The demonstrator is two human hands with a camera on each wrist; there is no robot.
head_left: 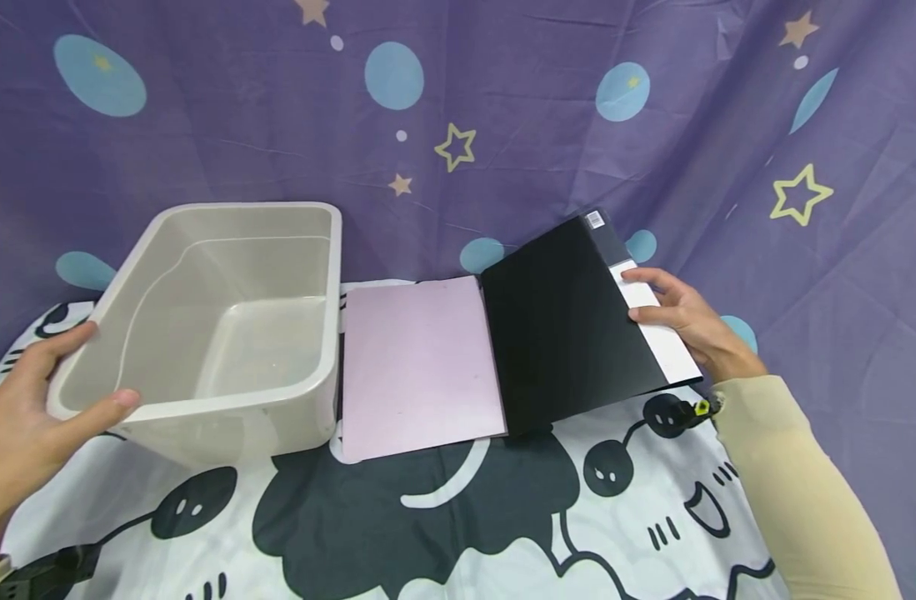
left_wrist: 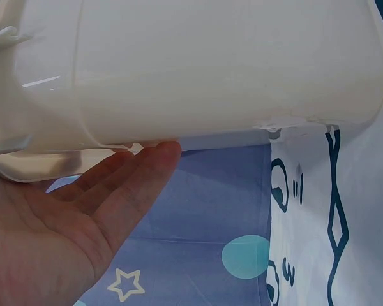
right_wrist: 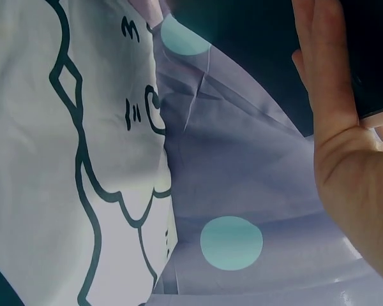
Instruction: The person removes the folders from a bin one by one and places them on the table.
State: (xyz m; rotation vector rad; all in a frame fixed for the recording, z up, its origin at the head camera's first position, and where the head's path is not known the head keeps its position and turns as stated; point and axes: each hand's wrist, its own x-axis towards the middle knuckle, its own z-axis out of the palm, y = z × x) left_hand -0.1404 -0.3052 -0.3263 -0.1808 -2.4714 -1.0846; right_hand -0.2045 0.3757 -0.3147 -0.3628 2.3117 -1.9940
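Observation:
A beige plastic bin (head_left: 225, 408) stands upright on the left. My left hand (head_left: 48, 417) grips its near left corner, thumb across the front rim. In the left wrist view, the other fingers (left_wrist: 143, 182) lie against the bin's outer wall under the rim. To the right, a black folder (head_left: 563, 333) is tilted up, with a white strip (head_left: 663, 333) along its right edge. My right hand (head_left: 686, 321) pinches that edge. Beside the folder's left edge lies a pale pink panel (head_left: 423, 367); whether the two are joined I cannot tell.
Everything stands on a white cloth (head_left: 623, 542) with dark cartoon sheep. A purple curtain (head_left: 503, 100) with stars and blue dots hangs close behind. The bin's right side is next to the pink panel.

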